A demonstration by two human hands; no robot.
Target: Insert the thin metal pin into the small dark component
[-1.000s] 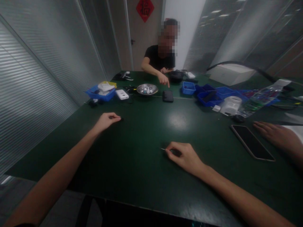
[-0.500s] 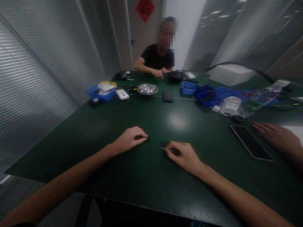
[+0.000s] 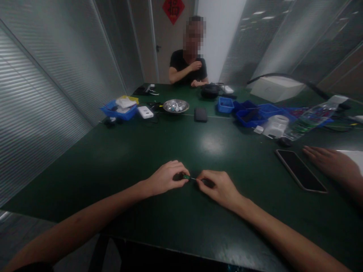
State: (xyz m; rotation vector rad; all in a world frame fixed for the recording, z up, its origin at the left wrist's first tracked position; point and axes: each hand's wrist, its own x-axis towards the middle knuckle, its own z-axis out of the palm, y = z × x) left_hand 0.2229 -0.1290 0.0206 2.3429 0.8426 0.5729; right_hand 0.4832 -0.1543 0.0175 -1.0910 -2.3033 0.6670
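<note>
My left hand (image 3: 170,176) pinches a small green piece (image 3: 186,176) with lighter specks, like a tiny circuit board, between thumb and fingertips. Facing it, my right hand (image 3: 217,184) has thumb and forefinger closed on a thin, pale, needle-like piece (image 3: 193,178). The tip of that thin piece points left and reaches the green piece or lies very close to it; whether they touch I cannot tell. Both hands are low over the dark green table (image 3: 159,223). The rest of the thin piece is hidden in my right fingers.
A phone (image 3: 301,170) lies at right beside another person's hand (image 3: 331,160). Farther back are a metal bowl (image 3: 176,106), a black wallet-like square (image 3: 200,115), blue trays (image 3: 226,105) and a plastic bottle (image 3: 312,120). A person (image 3: 188,70) sits across the table.
My left hand has moved right and slightly nearer me with the green piece, closing the gap to the thin piece. My right hand has barely moved. The person opposite has raised a hand.
</note>
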